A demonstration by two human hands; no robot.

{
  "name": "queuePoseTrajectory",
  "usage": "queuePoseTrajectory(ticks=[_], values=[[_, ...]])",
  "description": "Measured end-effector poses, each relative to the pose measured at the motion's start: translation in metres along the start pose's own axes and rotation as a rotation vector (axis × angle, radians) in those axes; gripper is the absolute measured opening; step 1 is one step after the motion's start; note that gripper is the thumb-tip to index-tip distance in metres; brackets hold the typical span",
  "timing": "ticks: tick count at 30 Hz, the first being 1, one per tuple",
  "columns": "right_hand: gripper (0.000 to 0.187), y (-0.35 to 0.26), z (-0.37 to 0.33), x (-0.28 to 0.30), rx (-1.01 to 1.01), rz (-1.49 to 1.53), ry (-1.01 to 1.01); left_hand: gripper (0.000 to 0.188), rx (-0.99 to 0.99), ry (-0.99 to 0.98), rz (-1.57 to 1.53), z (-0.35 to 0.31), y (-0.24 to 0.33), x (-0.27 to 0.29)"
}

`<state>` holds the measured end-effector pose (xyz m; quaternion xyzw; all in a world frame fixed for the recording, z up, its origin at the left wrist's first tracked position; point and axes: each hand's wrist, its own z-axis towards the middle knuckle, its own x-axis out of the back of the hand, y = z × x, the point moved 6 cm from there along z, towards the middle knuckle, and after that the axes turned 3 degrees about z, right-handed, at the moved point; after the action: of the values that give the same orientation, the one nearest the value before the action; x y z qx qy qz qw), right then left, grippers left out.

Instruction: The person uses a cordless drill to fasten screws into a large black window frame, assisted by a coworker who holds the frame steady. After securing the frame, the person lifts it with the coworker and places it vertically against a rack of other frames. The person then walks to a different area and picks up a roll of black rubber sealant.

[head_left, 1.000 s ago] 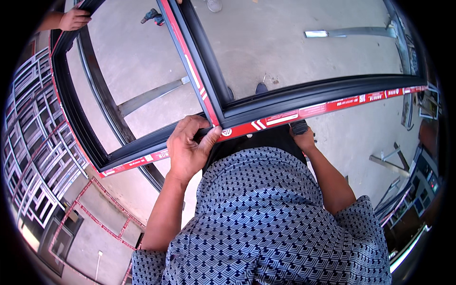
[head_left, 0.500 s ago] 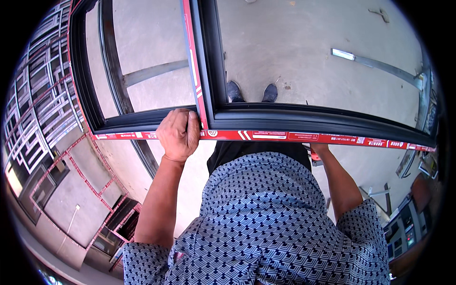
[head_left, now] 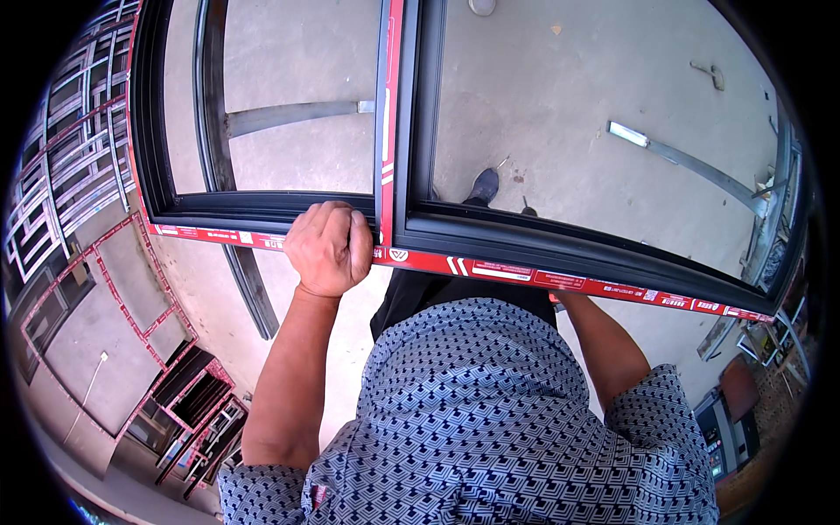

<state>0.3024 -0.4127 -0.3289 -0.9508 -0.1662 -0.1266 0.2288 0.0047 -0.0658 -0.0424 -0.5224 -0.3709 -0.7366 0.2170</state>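
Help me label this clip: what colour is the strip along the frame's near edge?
The strip is red with white markings, clearest in head view.

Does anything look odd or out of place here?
A small bent object looks stray, lying by itself on the floor at upper right; I can't tell what it is. The frame in the left hand shows no obvious damage.
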Motion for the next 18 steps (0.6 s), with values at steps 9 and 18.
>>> queuePoseTrajectory(ticks=[9, 18], values=[[0.058, -0.032, 0.012, -0.013, 0.084, -0.038, -0.028, 0.013, -0.042, 0.042, -0.004, -0.007, 0.007, -0.012], [0.045, -0.084, 0.002, 0.001, 0.226, -0.118, 0.169, 0.019, -0.065, 0.098, -0.008, -0.007, 0.016, -0.013]])
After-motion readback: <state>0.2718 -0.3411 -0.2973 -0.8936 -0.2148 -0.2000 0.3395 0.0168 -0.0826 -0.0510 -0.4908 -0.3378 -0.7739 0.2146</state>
